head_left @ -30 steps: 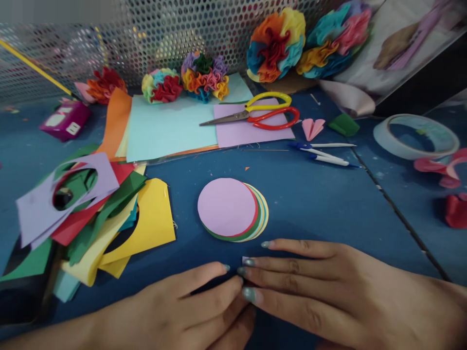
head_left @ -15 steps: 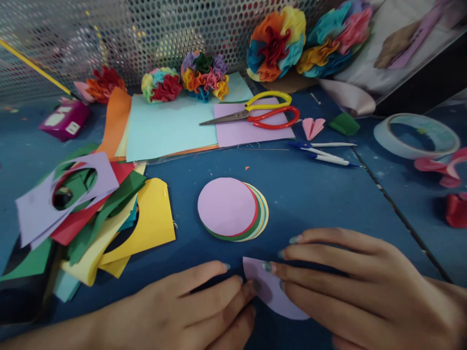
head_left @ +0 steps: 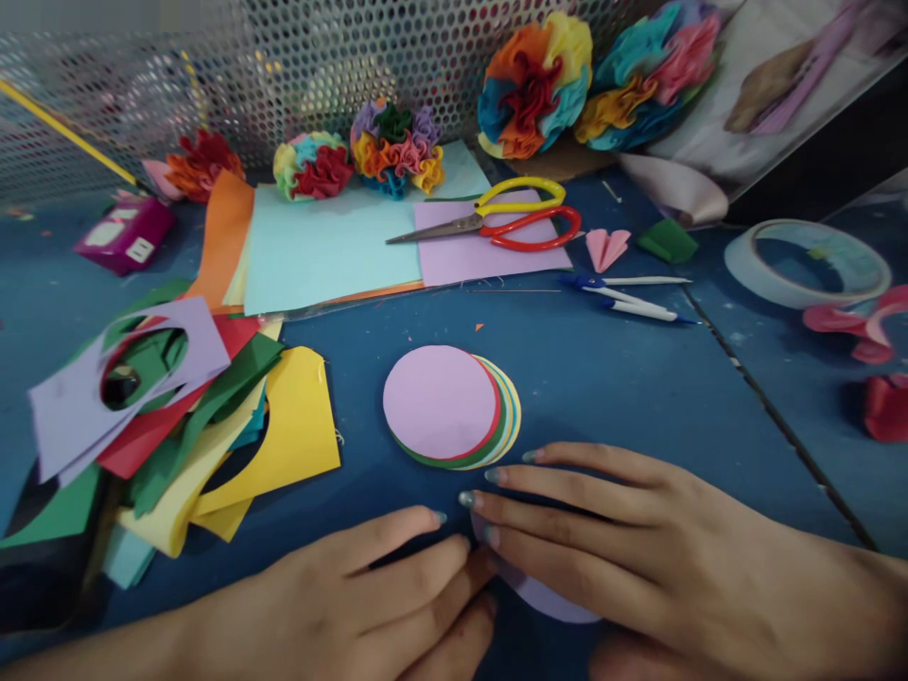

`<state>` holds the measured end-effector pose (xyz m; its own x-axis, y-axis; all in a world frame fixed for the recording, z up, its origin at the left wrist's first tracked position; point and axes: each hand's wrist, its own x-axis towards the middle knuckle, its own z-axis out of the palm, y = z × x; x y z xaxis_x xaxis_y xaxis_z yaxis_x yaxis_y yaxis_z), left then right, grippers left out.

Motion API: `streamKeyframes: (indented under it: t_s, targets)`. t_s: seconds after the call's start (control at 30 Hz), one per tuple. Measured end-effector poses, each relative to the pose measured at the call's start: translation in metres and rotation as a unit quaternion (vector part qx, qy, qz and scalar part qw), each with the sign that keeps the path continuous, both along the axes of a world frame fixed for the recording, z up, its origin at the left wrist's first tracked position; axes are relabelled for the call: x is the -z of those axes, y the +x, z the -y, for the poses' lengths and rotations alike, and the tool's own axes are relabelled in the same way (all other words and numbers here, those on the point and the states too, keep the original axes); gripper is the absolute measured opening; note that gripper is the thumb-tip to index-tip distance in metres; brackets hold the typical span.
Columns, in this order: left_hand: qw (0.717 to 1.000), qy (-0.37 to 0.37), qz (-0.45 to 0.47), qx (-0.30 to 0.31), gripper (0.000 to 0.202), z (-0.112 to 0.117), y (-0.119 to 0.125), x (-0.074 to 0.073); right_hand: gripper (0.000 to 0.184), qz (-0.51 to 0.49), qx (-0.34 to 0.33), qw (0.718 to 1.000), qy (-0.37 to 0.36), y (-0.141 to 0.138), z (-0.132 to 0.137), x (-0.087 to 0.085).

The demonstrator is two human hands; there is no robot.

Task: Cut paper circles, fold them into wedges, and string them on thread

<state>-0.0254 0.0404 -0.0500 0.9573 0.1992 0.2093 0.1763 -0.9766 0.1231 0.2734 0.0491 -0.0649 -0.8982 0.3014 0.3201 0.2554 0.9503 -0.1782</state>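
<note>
A light purple paper circle folded in half (head_left: 543, 596) lies on the blue table at the bottom middle, partly hidden under my fingers. My left hand (head_left: 397, 596) holds its left end, the fingers curled together there. Across the fold lies my right hand (head_left: 602, 539), fingers stretched out and slightly apart, the tips near the paper's upper left corner. Just beyond both hands is a stack of paper circles (head_left: 441, 402), purple on top, with red, green, blue and yellow edges showing at the right.
Cut paper scraps (head_left: 298, 426) pile up at the left. Farther back are scissors (head_left: 489, 222) on coloured sheets (head_left: 326, 251), a compass (head_left: 638, 295), a tape roll (head_left: 738, 260) and a purple box (head_left: 126, 235). Ruffled paper flowers (head_left: 535, 85) stand along the perforated metal screen (head_left: 312, 57).
My right hand has slid left along the folded paper, covering more of it, its fingertips now close to the left hand's. My left hand and the paper have stayed put.
</note>
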Motion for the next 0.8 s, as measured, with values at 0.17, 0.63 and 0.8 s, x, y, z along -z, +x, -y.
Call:
streamKeyframes:
  t_s: [0.17,0.63,0.8]
  targets:
    - [1.0,-0.017,-0.006,-0.008,0.033,-0.001,0.001,-0.002,0.046,-0.064,0.019,0.998,-0.016,0.005,0.006,0.001]
    - [1.0,-0.009,-0.01,0.004,0.032,-0.001,-0.001,-0.001,0.037,-0.076,0.047,0.995,-0.044,0.014,0.012,0.001]
    - [1.0,-0.01,0.0,-0.001,0.032,0.0,-0.001,-0.001,0.032,-0.076,0.08,0.989,-0.095,0.01,0.003,-0.005]
